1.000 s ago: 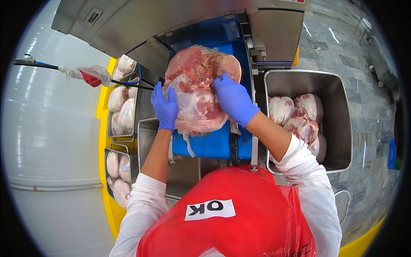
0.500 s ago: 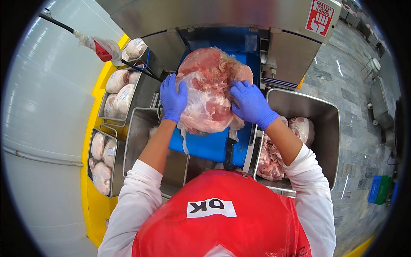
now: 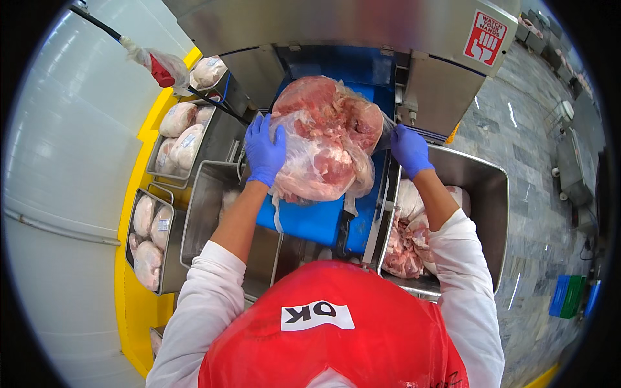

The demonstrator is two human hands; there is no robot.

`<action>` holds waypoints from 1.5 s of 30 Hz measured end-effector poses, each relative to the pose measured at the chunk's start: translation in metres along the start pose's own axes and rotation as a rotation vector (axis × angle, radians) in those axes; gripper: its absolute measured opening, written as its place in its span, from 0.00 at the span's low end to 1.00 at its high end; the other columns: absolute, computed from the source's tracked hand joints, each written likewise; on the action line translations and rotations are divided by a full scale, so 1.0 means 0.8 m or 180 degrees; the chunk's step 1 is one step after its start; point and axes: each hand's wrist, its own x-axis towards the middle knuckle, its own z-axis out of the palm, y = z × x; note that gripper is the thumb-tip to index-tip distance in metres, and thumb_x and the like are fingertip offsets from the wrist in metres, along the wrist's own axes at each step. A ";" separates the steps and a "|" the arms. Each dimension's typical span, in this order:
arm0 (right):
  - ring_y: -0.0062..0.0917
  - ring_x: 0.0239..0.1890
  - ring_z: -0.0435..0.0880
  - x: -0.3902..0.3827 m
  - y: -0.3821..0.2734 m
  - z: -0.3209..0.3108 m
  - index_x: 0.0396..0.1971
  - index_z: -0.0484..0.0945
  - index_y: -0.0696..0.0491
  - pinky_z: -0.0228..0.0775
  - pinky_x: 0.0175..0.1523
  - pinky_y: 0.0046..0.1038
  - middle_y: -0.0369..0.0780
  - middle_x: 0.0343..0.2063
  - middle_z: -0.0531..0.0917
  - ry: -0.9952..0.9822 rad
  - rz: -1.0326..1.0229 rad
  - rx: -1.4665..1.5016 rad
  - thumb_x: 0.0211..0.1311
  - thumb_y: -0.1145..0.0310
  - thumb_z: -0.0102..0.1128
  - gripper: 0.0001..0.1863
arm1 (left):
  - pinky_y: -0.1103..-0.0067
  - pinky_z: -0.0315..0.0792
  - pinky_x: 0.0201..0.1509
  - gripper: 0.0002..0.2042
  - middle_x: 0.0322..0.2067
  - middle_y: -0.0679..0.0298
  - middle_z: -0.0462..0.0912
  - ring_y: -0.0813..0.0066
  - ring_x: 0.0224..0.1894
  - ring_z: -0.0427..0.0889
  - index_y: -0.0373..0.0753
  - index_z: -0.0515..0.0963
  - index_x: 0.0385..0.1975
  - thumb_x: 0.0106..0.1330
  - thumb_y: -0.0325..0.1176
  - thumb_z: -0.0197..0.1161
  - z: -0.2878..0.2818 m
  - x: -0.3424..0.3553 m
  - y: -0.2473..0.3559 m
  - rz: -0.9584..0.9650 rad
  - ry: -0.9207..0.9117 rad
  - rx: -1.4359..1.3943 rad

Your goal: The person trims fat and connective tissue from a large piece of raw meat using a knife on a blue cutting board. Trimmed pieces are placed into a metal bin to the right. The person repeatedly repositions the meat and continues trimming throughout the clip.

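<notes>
A large piece of raw meat [image 3: 333,158], partly covered in clear plastic film [image 3: 299,139], lies on a blue conveyor belt [image 3: 304,222]. My left hand [image 3: 264,150], in a blue glove, rests against the meat's left side with the thumb apart from the stretched fingers. Off the meat's right side, my gloved right hand [image 3: 411,150] pinches an edge of the film and holds it taut. Loose film hangs from the meat's near side. The belt runs under a steel machine [image 3: 336,22] beyond the meat.
At my right stands a deep steel bin [image 3: 475,169] with meat pieces [image 3: 404,249] inside. Another steel bin [image 3: 200,207] is on my left. Further left, steel tubs hold wrapped meat [image 3: 187,147]. A black cable [image 3: 217,103] crosses at upper left. Grey tiled floor [image 3: 524,213] lies right.
My right hand has moved right, off the meat, drawing the film outward with it. My left hand stays at the meat's left side.
</notes>
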 end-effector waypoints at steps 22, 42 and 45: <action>0.48 0.41 0.86 -0.080 -0.126 -0.007 0.37 0.79 0.54 0.79 0.47 0.49 0.48 0.33 0.84 0.0548 -0.1238 0.0808 0.60 0.70 0.62 0.07 | 0.56 0.68 0.73 0.25 0.64 0.44 0.80 0.42 0.68 0.75 0.35 0.78 0.66 0.76 0.45 0.64 0.005 0.004 -0.003 0.0074 0.0021 0.0278; 0.54 0.48 0.89 -0.050 -0.130 -0.018 0.40 0.87 0.56 0.81 0.56 0.51 0.56 0.41 0.89 -0.0814 -0.0585 0.0867 0.71 0.56 0.53 0.20 | 0.56 0.68 0.73 0.25 0.63 0.45 0.81 0.44 0.67 0.76 0.35 0.78 0.66 0.77 0.45 0.63 0.008 0.008 -0.005 0.0216 -0.0004 0.0264; 0.54 0.46 0.89 -0.059 -0.121 0.005 0.38 0.86 0.58 0.81 0.53 0.50 0.57 0.38 0.88 -0.0420 -0.0428 0.1436 0.71 0.57 0.53 0.19 | 0.57 0.68 0.73 0.24 0.62 0.46 0.82 0.45 0.66 0.77 0.35 0.79 0.65 0.77 0.45 0.63 0.007 0.009 -0.007 0.0214 0.0004 0.0234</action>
